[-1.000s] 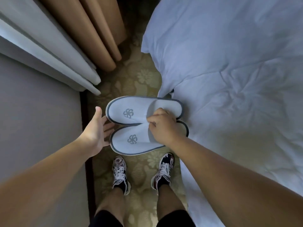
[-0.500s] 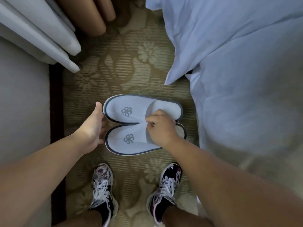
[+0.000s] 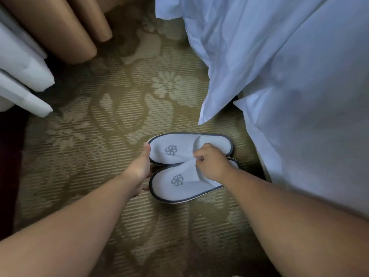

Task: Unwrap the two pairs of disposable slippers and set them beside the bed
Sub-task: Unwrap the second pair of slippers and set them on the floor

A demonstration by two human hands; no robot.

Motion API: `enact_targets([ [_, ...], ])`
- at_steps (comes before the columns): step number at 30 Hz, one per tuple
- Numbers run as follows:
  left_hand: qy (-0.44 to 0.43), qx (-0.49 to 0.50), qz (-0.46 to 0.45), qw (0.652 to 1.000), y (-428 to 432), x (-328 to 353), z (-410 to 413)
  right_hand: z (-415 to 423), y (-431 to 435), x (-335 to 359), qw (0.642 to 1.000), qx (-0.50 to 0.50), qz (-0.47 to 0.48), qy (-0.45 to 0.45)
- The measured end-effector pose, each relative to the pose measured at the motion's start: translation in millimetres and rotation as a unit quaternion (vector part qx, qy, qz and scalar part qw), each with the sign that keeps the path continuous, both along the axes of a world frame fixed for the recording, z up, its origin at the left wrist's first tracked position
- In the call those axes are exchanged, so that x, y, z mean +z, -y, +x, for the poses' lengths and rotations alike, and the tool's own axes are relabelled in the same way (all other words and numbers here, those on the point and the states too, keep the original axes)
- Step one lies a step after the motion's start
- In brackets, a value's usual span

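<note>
Since half a second ago the pair of slippers (image 3: 185, 168) has gone lower over the carpet (image 3: 119, 120), and my view has dropped with it, so the sneakers I saw before are out of frame. I count two slippers, white with a dark grey rim, lying side by side with toes to the left. From here I cannot tell if they touch the carpet.

My right hand (image 3: 211, 164) pinches the top bands of both slippers where they meet. My left hand (image 3: 139, 168) is wide, laid against the toe ends, with the thumb up along the far slipper's rim and the fingers reaching under.

Just right of the heels the white bed sheet (image 3: 299, 96) hangs down, and one corner of it dips close to the far slipper. At top left, well apart, hang tan curtain folds (image 3: 60, 31) and white curtain folds (image 3: 22, 66).

Each slipper carries one grey pinwheel emblem (image 3: 171, 150), two in all.
</note>
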State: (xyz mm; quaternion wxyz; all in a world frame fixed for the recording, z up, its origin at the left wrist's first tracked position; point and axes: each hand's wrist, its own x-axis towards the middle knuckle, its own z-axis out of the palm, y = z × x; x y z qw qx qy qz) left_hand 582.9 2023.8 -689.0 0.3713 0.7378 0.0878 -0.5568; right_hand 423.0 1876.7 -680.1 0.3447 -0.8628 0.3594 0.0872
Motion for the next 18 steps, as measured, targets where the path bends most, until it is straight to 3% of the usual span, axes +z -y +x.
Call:
enact_targets([
  [4, -0.009, -0.014, 0.004, 1.000, 4.3, -30.2, -7.1, -4.5, 7.8, -33.5, 1.000, 0.000, 0.017, -0.018],
  [10, 0.090, -0.032, 0.067, 0.993, 9.7, -49.0, -17.5, -7.1, 2.9, -58.9, 0.998, -0.041, 0.044, 0.016],
  [13, 0.110, -0.067, 0.082, 0.988, 14.2, -49.1, -17.4, -3.4, 7.7, -61.3, 0.997, -0.029, 0.061, -0.030],
  [16, 0.137, -0.086, 0.086, 0.983, 21.6, -48.9, -8.8, 5.3, 22.7, -49.1, 0.986, -0.002, 0.140, -0.096],
  [18, 0.158, -0.066, 0.062, 0.983, 29.2, -48.5, 1.4, 12.1, 44.4, -36.9, 0.978, -0.062, 0.164, -0.115],
])
